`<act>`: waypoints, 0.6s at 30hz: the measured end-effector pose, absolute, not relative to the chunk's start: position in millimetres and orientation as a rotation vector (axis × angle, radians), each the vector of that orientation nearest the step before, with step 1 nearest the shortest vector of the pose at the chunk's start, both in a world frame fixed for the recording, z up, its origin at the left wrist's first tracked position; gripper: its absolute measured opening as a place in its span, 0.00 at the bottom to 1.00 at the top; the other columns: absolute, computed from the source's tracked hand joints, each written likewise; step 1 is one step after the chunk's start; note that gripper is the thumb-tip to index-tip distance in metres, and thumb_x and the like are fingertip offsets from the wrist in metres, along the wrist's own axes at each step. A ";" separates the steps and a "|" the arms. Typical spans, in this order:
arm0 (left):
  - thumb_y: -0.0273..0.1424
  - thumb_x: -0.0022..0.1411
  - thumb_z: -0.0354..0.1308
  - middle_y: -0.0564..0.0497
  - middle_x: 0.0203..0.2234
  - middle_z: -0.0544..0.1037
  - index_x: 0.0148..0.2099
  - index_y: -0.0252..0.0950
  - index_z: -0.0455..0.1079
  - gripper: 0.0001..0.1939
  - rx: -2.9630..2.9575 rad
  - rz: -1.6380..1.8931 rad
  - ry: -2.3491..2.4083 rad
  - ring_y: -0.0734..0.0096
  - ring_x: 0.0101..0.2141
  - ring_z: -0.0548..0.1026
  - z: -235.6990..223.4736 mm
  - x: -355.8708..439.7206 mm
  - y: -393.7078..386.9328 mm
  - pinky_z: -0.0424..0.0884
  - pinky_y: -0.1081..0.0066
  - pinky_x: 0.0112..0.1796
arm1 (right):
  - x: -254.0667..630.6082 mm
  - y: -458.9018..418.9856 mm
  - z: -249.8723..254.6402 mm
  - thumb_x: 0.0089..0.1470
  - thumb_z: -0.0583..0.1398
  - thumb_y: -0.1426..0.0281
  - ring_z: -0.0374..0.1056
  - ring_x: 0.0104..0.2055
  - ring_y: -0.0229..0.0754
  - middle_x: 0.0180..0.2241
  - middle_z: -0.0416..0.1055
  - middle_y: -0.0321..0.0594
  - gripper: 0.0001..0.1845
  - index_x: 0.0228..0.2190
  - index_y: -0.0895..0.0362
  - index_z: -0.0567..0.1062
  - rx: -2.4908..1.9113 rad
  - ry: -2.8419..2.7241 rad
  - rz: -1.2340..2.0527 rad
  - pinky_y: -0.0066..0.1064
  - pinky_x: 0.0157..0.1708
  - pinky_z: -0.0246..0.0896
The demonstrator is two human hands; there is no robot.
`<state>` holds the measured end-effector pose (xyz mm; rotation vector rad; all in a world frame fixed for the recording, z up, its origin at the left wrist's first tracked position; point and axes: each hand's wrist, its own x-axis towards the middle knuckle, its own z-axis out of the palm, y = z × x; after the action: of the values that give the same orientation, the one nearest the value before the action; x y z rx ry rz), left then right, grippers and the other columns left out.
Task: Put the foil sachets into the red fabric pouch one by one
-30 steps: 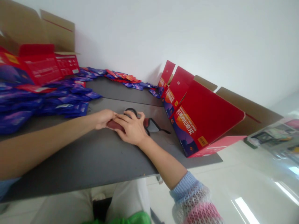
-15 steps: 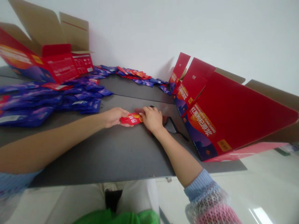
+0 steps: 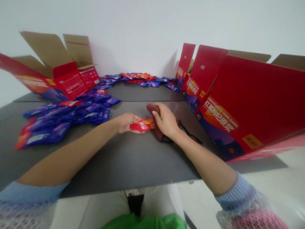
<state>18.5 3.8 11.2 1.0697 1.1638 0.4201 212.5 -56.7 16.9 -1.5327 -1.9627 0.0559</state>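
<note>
My left hand (image 3: pixel 127 122) pinches the left end of a small red and orange sachet (image 3: pixel 143 125), lettered in white. Its other end meets a reddish-brown, long, smooth object (image 3: pixel 157 128) with a black lower end, whose kind I cannot make out. My right hand (image 3: pixel 165 121) is curled around that object, thumb on the near side, and holds it tilted over the table. Just right of this hand lies a thin black strap or frame piece (image 3: pixel 190 133), partly hidden by the wrist.
Blue and red sachets (image 3: pixel 83 111) are heaped at the left, and more sachets (image 3: pixel 140 77) lie along the wall. An open red carton (image 3: pixel 69 84) stands at the back left. Several open red cartons (image 3: pixel 257 105) line the right side of the grey table (image 3: pixel 133 162).
The red sachet came into sight in my left hand. My right hand, earlier flat over the reddish-brown object, now grips and tilts it. The camera view has shifted.
</note>
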 end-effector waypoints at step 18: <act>0.20 0.57 0.59 0.32 0.37 0.83 0.45 0.24 0.77 0.13 1.005 0.377 1.032 0.48 0.36 0.84 7.0 4.9 15.1 0.80 0.56 0.41 | 218.0 -50.9 24.8 0.63 0.56 0.72 0.63 0.50 0.54 0.52 0.77 0.39 0.19 0.45 0.43 0.83 -1.893 -2.170 0.079 0.45 0.47 0.59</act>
<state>4.9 15.1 7.0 1.0053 1.0321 0.3771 218.0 -50.9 24.8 -1.8931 -2.1705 0.0788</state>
